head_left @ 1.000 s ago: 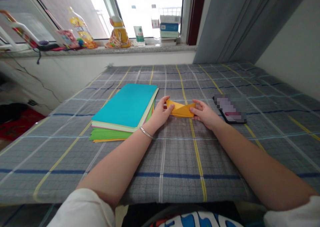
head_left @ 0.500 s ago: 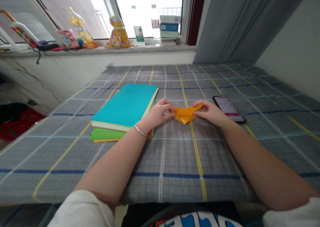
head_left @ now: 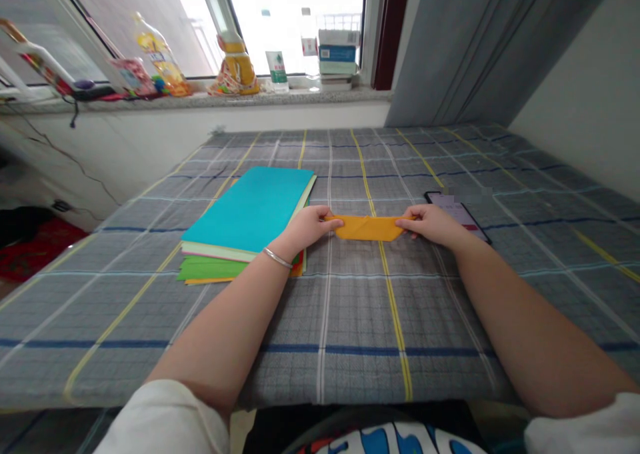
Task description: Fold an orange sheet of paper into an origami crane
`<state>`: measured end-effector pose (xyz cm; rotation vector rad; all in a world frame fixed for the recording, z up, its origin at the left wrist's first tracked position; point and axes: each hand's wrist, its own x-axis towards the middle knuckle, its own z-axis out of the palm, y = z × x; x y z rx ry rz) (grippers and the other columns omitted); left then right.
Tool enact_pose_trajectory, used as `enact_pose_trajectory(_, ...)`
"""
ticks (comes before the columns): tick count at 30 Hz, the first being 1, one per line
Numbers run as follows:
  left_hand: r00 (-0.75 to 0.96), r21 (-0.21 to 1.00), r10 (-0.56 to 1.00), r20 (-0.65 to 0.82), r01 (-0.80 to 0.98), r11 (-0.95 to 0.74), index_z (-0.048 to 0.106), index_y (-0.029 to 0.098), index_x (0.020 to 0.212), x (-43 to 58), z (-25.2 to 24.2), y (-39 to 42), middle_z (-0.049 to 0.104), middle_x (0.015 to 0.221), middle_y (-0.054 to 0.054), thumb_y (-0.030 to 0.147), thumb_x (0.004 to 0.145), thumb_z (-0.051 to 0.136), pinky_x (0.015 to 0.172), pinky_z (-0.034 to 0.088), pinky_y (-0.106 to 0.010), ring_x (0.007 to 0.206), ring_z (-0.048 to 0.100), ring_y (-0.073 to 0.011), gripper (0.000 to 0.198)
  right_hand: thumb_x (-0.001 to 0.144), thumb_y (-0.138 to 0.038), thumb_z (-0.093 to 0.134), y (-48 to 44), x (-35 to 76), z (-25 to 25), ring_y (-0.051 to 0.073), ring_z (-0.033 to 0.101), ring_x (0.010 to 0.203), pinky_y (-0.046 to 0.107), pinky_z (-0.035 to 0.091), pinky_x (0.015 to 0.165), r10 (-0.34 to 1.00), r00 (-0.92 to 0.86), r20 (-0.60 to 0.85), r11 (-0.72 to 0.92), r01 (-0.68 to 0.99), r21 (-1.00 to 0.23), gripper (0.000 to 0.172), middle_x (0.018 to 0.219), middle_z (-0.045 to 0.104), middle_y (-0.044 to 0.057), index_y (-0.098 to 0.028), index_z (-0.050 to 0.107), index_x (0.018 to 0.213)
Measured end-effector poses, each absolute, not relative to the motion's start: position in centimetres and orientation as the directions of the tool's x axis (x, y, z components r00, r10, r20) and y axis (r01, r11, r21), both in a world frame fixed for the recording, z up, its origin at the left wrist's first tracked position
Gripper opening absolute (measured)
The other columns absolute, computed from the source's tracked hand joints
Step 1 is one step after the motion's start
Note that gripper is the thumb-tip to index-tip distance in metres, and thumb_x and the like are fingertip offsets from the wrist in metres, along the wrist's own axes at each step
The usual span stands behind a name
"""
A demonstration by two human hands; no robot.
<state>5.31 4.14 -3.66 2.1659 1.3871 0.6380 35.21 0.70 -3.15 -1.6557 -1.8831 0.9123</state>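
A folded piece of orange paper [head_left: 369, 228] is stretched between my two hands, a long flat band with slanted lower corners. My left hand [head_left: 311, 227] pinches its left end between thumb and fingers. At the other end, my right hand [head_left: 431, 225] has the same kind of pinch on the right tip. Close by my left hand lies a stack of coloured paper [head_left: 250, 207], turquoise on top with pale, green and orange sheets beneath. A phone [head_left: 457, 209] with its screen lit lies just past my right hand, partly covered by it.
A grey checked cloth [head_left: 350, 307] covers the surface under my arms. Along the windowsill [head_left: 300, 98] at the back stand bottles [head_left: 160, 54], a green-and-white tube [head_left: 277, 71] and stacked boxes [head_left: 339, 53]. A grey curtain [head_left: 480, 47] hangs at the right.
My hands have moved apart, and the orange paper has gone from a V-shaped, pointed form to a straight, flat band. The paper stack and the phone have stayed in place.
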Motion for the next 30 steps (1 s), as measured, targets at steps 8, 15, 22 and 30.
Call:
enact_pose_trajectory(8,0.270,0.493,0.959,0.086,0.825,-0.277,0.065,0.020,0.076,5.5,-4.2,4.3,0.062,0.072,-0.002,0.058,0.081,0.057,0.062,0.038,-0.029,0.071,0.055,-0.0185,0.039,0.077,-0.052,0.063,1.0,34.7,-3.7,0.012,0.050,0.048,0.026,0.034,0.047,0.984,-0.084,-0.158,-0.038,0.768,-0.639,0.035,0.058,0.061,0.001,-0.021,0.054,0.065)
enact_pose_trajectory(15,0.248,0.102,0.949,0.193,0.957,-0.271,0.069,0.019,0.089,6.8,-3.4,2.1,0.064,0.102,-0.010,0.052,0.090,0.046,0.090,0.039,-0.041,0.108,0.050,-0.0303,0.040,0.085,-0.048,0.054,1.1,33.8,-4.2,0.018,0.056,0.066,0.030,0.035,0.055,0.994,-0.109,0.029,0.111,0.902,-0.417,0.031,0.072,0.063,0.004,-0.021,0.057,0.068)
enact_pose_trajectory(22,0.295,-0.079,0.916,0.273,0.956,-0.284,0.064,0.012,0.100,8.1,-3.9,0.7,0.058,0.109,-0.016,0.042,0.091,0.046,0.094,0.036,-0.043,0.110,0.047,-0.0321,0.036,0.077,-0.054,0.064,1.7,33.1,-5.3,0.024,0.058,0.088,0.036,0.045,0.078,0.947,-0.277,0.162,0.314,0.901,-0.299,0.034,0.096,0.061,0.009,-0.020,0.061,0.076)
enact_pose_trajectory(30,0.299,-0.081,0.930,0.215,0.954,-0.289,0.064,0.012,0.101,7.6,-4.3,1.2,0.056,0.117,-0.015,0.043,0.093,0.046,0.097,0.035,-0.044,0.113,0.047,-0.0317,0.036,0.078,-0.048,0.066,2.8,34.4,-5.6,0.025,0.059,0.095,0.038,0.045,0.087,0.912,-0.397,0.102,0.409,0.866,-0.289,0.029,0.104,0.064,0.009,-0.020,0.068,0.072)
